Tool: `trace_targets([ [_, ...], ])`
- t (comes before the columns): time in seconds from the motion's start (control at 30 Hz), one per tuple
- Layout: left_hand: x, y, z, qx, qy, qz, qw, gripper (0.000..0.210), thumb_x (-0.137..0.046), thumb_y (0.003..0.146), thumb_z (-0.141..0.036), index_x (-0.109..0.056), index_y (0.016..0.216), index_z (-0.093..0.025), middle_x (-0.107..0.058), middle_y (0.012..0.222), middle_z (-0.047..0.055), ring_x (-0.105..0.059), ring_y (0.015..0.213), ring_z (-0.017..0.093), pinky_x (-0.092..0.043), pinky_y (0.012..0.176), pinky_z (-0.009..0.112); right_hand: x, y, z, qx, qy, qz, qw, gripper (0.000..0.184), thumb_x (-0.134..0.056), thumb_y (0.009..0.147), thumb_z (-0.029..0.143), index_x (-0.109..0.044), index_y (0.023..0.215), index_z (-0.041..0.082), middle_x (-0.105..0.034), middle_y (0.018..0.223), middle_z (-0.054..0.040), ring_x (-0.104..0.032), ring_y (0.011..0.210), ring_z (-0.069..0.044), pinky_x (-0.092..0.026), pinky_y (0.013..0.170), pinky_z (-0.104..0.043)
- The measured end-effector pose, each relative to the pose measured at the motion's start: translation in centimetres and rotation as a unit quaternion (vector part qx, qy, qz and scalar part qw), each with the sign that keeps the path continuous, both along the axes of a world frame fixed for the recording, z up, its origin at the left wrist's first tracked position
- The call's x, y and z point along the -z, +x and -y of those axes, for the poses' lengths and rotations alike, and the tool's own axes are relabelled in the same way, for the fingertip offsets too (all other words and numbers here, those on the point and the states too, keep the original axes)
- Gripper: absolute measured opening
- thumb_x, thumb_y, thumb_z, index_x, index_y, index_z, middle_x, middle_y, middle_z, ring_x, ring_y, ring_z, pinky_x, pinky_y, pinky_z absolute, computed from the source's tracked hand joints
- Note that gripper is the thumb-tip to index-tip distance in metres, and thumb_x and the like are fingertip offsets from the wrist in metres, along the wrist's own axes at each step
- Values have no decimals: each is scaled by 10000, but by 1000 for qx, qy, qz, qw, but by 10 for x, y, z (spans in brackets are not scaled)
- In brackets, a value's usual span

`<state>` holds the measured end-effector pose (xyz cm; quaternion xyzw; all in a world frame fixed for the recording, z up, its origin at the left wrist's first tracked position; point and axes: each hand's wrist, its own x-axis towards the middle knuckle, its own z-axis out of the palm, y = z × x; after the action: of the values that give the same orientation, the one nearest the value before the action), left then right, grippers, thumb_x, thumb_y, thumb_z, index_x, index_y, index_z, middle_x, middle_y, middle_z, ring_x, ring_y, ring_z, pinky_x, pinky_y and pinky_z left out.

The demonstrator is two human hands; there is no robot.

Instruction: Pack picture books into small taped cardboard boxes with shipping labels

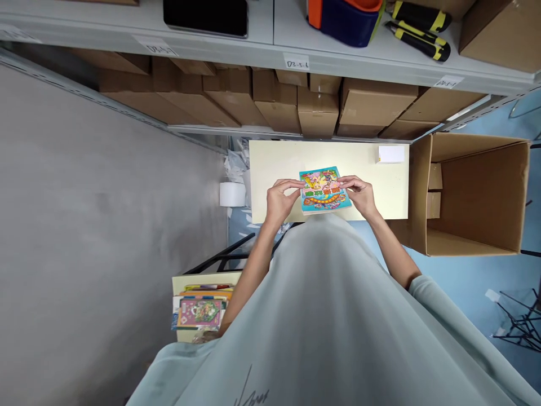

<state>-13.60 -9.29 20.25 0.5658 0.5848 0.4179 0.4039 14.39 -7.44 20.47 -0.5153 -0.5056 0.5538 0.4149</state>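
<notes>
A small, thick book (324,194) with a colourful cartoon cover and a blue border is at the near side of the cream tabletop (338,153). My left hand (282,200) grips its left edge, fingers on top of the cover and thumb at the side. At the opposite edge, my right hand (360,194) holds it the same way. Whether the book rests on the table or is slightly lifted, I cannot tell. A small white box (391,154) lies at the table's far right.
Shelves of cardboard boxes (319,110) stand behind the table; a phone (205,17) and utility knives (418,42) lie above. A large open carton (475,194) is at right. Left are a white roll (232,194) and a side table with stacked books (200,313).
</notes>
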Motion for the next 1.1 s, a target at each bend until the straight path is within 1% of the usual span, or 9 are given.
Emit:
trace_targets([
  [0.1, 8, -4, 4, -14, -29, 25, 999, 129, -804, 892, -369, -834, 936, -253, -844, 1029, 57, -763, 1076, 245, -600, 1045, 438, 5, -4, 2, 17, -28, 7, 999, 309, -897, 801, 544, -802, 890, 263, -814, 1052, -55, -761, 1027, -235, -622, 981, -414],
  [0.2, 18, -11, 8, -39, -91, 104, 990, 394, -894, 785, -515, -822, 1019, -207, -827, 1014, 71, -773, 988, 240, -638, 969, 410, 14, -11, 0, 43, -73, 17, 996, 495, -942, 735, 587, -771, 1063, 257, -806, 961, -33, -756, 926, -215, -626, 934, -396],
  [0.33, 24, -19, 13, -85, -173, 185, 964, 584, -910, 728, -596, -806, 1110, -166, -797, 964, 65, -769, 876, 215, -661, 837, 372, 19, -32, -5, 60, -105, 66, 990, 544, -895, 748, 650, -716, 1061, 243, -813, 1012, -70, -763, 1000, -236, -625, 962, -409],
  [0.5, 12, -14, 22, -149, -148, 131, 969, 418, -870, 800, -519, -842, 1047, -183, -777, 989, 59, -764, 902, 219, -669, 865, 379, 9, -91, 3, 20, -119, 91, 988, 575, -815, 799, 728, -733, 1095, 242, -792, 1248, -127, -755, 1151, -271, -621, 1017, -418],
  [0.63, 4, -3, 30, -133, -106, 49, 984, 240, -779, 927, -446, -867, 1025, -245, -793, 1016, 54, -749, 939, 222, -663, 939, 397, 7, -143, 17, -7, -150, 23, 988, 651, -797, 797, 782, -733, 1148, 237, -806, 1133, -99, -753, 1137, -273, -610, 1038, -403],
  [0.77, 7, -14, 31, -79, -101, 12, 992, 141, -775, 947, -363, -862, 1018, -279, -814, 1083, 72, -757, 1097, 282, -594, 1100, 474, 20, -168, 14, 19, -149, 47, 987, 616, -646, 879, 816, -728, 1052, 230, -778, 957, -57, -735, 976, -253, -620, 920, -376],
  [0.83, 15, -34, 28, -86, -99, 5, 991, 174, -770, 954, -356, -846, 1085, -271, -809, 1178, 90, -722, 1227, 305, -533, 1187, 507, 28, -174, 6, 16, -153, 60, 986, 628, -598, 896, 824, -724, 1044, 227, -760, 924, -44, -710, 926, -239, -610, 861, -355],
  [0.97, 49, -91, 16, -210, -130, -8, 969, 420, -770, 952, -385, -732, 1331, -210, -707, 1459, 148, -608, 1426, 322, -480, 1227, 507, 45, -189, -17, -7, -164, 67, 984, 654, -580, 890, 850, -724, 1051, 234, -760, 943, -38, -683, 897, -226, -586, 798, -331],
  [1.1, 95, -139, 2, -225, -214, 88, 947, 322, -713, 955, -422, -756, 1153, -172, -810, 1146, 137, -767, 1104, 287, -605, 1023, 443, 71, -215, -41, -13, -176, 49, 983, 655, -623, 861, 849, -744, 1050, 234, -782, 966, -43, -698, 928, -237, -597, 812, -339],
])
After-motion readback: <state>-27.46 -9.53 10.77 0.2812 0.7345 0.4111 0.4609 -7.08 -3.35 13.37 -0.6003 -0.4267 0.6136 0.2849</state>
